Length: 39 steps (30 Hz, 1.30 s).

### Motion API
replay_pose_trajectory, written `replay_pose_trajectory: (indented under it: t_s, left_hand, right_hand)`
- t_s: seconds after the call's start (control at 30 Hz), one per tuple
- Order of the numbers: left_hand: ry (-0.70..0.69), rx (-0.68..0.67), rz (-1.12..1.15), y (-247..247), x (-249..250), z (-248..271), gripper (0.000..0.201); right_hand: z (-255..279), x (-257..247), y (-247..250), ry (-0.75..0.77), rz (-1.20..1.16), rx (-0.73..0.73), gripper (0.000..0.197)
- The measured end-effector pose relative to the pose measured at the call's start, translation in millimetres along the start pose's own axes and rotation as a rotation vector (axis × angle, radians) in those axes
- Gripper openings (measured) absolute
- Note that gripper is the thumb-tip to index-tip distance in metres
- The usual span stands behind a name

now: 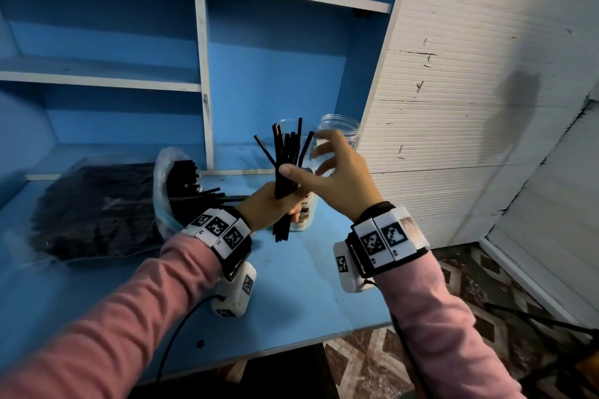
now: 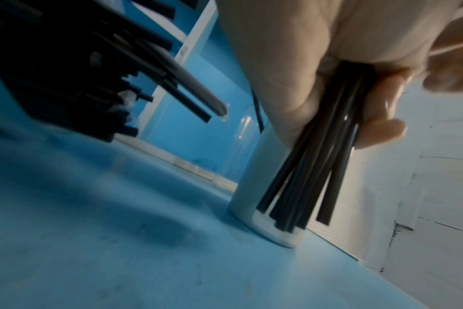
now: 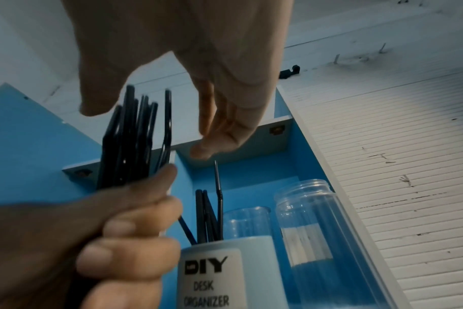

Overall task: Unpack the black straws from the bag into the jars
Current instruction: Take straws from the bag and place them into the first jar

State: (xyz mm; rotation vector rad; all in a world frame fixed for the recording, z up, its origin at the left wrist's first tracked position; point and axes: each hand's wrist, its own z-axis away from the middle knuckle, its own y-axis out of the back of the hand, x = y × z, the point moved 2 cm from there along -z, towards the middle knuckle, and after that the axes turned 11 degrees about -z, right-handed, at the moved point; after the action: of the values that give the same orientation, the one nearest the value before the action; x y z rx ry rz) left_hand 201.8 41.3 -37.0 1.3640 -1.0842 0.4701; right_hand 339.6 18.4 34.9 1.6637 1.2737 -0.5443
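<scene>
Pink sleeves (image 1: 107, 311) and marker-covered wrist bands (image 1: 223, 232) fill the near edge of the head view. The left hand (image 1: 269, 204) is clenched round a bundle of black straws (image 1: 287, 165), holding it near upright above the bench (image 1: 291, 295); the fingers (image 2: 381, 127) wrap the middle of the bundle, and its lower ends fan out in front of a jar. The right hand (image 1: 340, 172) hangs just right of the bundle with fingers spread and relaxed, its thumb tip against the straws and gripping nothing. Right behind the hands stands a labelled jar (image 3: 225, 278) reading "DIY DESK ORGANIZER", with a few straws inside. Beside it stand two clear jars, the nearer one (image 3: 247, 221) and the taller one (image 3: 312, 219). To the left, a clear plastic bag (image 1: 97, 210) of straws lies on the bench, its open mouth facing the hands. Behind rises a blue shelf unit (image 1: 201, 74).
</scene>
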Motion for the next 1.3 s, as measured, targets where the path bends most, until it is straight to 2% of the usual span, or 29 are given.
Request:
replay_pose_trajectory:
  t_s: [0.07, 0.13, 0.27, 0.33, 0.43, 0.5, 0.6, 0.73, 0.87, 1.0, 1.13, 1.2, 1.3]
  left_hand:
    - [-0.046, -0.001, 0.038, -1.5, 9.2, 1.5, 0.029]
    - [-0.076, -0.023, 0.057, -4.1, 18.1, 3.7, 0.032]
    - [-0.080, -0.054, 0.087, -7.5, 20.1, 3.6, 0.026]
    - [-0.091, 0.034, 0.026, -6.3, 18.3, 1.7, 0.028]
    - [-0.138, 0.265, -0.074, -3.6, 15.7, 0.3, 0.016]
    - [-0.153, 0.395, -0.088, -0.4, 11.7, -0.9, 0.027]
    - [-0.187, 0.502, -0.160, 2.7, 6.9, -1.6, 0.045]
    - [-0.053, 0.580, -0.144, 0.6, -2.4, -1.5, 0.067]
    - [0.034, 0.537, -0.035, -4.5, -9.6, -5.9, 0.088]
    - [0.123, 0.398, 0.033, -8.3, -15.3, -12.9, 0.102]
    - [0.172, 0.340, -0.011, -11.0, -19.9, -18.9, 0.092]
    - [0.186, 0.327, 0.017, -12.6, -21.3, -21.8, 0.082]
    - [0.180, 0.312, 0.034, -14.0, -24.4, -23.9, 0.078]
  right_hand:
    - [-0.5, 2.0, -6.5, -0.002, 0.072, -0.066, 0.058]
    - [-2.3, 0.1, -12.1, 0.040, 0.091, -0.072, 0.044]
    - [-10.3, -4.1, -13.4, 0.085, 0.130, -0.055, 0.042]
    - [-16.3, -5.9, -11.4, 0.093, 0.134, -0.071, 0.042]
    - [-26.5, -13.2, -1.7, 0.115, 0.094, -0.010, 0.039]
    - [-34.9, -22.5, 10.3, 0.134, 0.071, 0.074, 0.038]
    - [-48.8, -36.9, 29.9, 0.172, 0.033, 0.180, 0.035]
    - [-62.5, -43.2, 45.6, 0.203, 0.017, 0.285, 0.033]
    - [-68.8, -32.8, 43.4, 0.176, 0.051, 0.309, 0.035]
    - [-71.6, -13.2, 27.3, 0.100, 0.121, 0.221, 0.035]
    - [-75.6, 13.4, 6.0, -0.045, 0.266, 0.085, 0.036]
    - [-76.2, 28.1, -4.9, -0.136, 0.324, -0.007, 0.029]
    - [-73.6, 42.9, -15.2, -0.238, 0.333, -0.084, 0.018]
